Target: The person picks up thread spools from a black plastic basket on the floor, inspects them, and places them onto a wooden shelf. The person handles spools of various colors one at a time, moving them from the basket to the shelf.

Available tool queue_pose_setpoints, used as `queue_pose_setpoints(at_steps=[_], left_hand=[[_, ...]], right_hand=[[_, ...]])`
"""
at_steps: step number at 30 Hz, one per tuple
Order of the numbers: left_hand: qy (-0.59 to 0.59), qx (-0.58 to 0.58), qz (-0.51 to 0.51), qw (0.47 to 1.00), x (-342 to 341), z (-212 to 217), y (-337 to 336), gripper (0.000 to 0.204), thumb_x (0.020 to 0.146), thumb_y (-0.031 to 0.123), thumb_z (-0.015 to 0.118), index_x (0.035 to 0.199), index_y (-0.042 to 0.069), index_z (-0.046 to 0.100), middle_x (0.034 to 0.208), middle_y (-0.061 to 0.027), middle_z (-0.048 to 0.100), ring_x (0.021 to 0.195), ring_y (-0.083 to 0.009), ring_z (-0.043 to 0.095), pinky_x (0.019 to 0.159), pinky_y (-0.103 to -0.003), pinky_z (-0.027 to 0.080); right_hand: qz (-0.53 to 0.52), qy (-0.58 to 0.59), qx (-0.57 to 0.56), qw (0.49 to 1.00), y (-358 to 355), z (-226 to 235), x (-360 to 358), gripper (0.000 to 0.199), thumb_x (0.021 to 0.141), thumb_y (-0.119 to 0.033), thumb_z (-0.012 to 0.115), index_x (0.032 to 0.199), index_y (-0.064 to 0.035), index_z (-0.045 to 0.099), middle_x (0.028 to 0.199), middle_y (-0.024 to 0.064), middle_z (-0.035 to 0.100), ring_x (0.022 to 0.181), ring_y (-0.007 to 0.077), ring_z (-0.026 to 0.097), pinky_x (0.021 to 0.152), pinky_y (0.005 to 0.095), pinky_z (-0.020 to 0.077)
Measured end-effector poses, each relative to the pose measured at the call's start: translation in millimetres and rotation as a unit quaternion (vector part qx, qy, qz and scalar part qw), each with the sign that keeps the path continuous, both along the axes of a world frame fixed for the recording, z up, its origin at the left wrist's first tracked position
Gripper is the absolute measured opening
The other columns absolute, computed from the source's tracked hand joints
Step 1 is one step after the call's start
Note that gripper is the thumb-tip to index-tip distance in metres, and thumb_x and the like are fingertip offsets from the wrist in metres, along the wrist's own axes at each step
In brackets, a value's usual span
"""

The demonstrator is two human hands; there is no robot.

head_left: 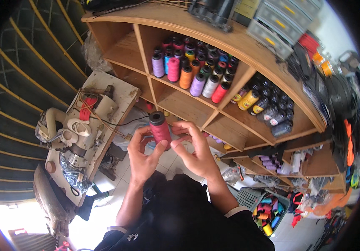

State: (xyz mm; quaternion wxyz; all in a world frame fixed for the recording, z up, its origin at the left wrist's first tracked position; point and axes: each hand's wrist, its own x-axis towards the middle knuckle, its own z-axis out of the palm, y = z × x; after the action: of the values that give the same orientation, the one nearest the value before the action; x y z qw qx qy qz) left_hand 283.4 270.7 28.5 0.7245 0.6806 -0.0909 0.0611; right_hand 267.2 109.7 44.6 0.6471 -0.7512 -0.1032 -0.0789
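Observation:
A spool of dark pink thread (161,132) with a black top is held upright in front of my body. My left hand (144,157) grips it, thumb across its lower front and fingers curled behind its left side. Close by on the right is my right hand (196,150), fingers bent and apart from the thumb. Its thumb tip comes right up to the base of the spool; whether it touches, I cannot tell. Beyond both hands stands a wooden shelf unit (180,106), where many thread spools (197,85) in several colours stand in one compartment.
At left, a sewing machine (79,125) sits on a worn white table (123,90). Dark bottles with yellow ones (249,99) fill a right-hand compartment. A green plastic basket (247,196) of coloured spools is on the tiled floor at lower right. Grey drawers (278,23) top the shelf.

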Motion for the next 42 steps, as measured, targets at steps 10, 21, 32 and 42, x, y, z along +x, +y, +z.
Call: queue_pose_setpoints(at_steps=[10,21,32,42], left_hand=[[-0.018,0.022,0.073,0.997,113,-31,64,0.037,0.078,0.005,0.072,0.11,-0.001,0.054,0.105,-0.0102,0.061,0.096,-0.0176,0.059,0.082,-0.032,0.047],[-0.064,0.077,-0.05,0.994,297,-52,123,0.03,0.088,0.002,0.056,0.118,-0.001,0.051,0.11,-0.01,0.054,0.102,-0.0185,0.055,0.09,-0.032,0.046],[-0.061,-0.044,-0.198,0.977,437,-85,63,0.03,0.084,-0.007,0.05,0.114,-0.003,0.054,0.107,-0.016,0.06,0.1,-0.0234,0.06,0.088,-0.033,0.047],[-0.068,-0.088,-0.288,0.951,498,-124,12,0.026,0.09,0.014,0.054,0.111,-0.002,0.053,0.103,-0.0123,0.059,0.098,-0.0172,0.054,0.085,-0.032,0.045]], right_hand=[[0.032,-0.039,-0.03,0.998,95,-32,103,0.062,0.088,-0.016,0.062,0.139,0.0002,0.03,0.128,0.0192,0.039,0.117,0.0298,0.045,0.098,0.0382,0.0386],[-0.138,-0.026,0.029,0.99,182,-80,271,0.071,0.091,-0.032,0.058,0.143,0.002,0.023,0.141,0.0218,0.032,0.13,0.0313,0.036,0.107,0.0394,0.0292],[-0.371,-0.029,0.011,0.928,162,-90,396,0.077,0.09,-0.048,0.052,0.14,0.0054,0.028,0.135,0.0266,0.04,0.127,0.0361,0.038,0.107,0.0396,0.0257],[-0.479,0.056,-0.008,0.876,168,-81,432,0.098,0.084,-0.059,0.051,0.144,0.0066,0.009,0.148,0.0339,0.008,0.139,0.0454,0.005,0.114,0.045,0.007]])
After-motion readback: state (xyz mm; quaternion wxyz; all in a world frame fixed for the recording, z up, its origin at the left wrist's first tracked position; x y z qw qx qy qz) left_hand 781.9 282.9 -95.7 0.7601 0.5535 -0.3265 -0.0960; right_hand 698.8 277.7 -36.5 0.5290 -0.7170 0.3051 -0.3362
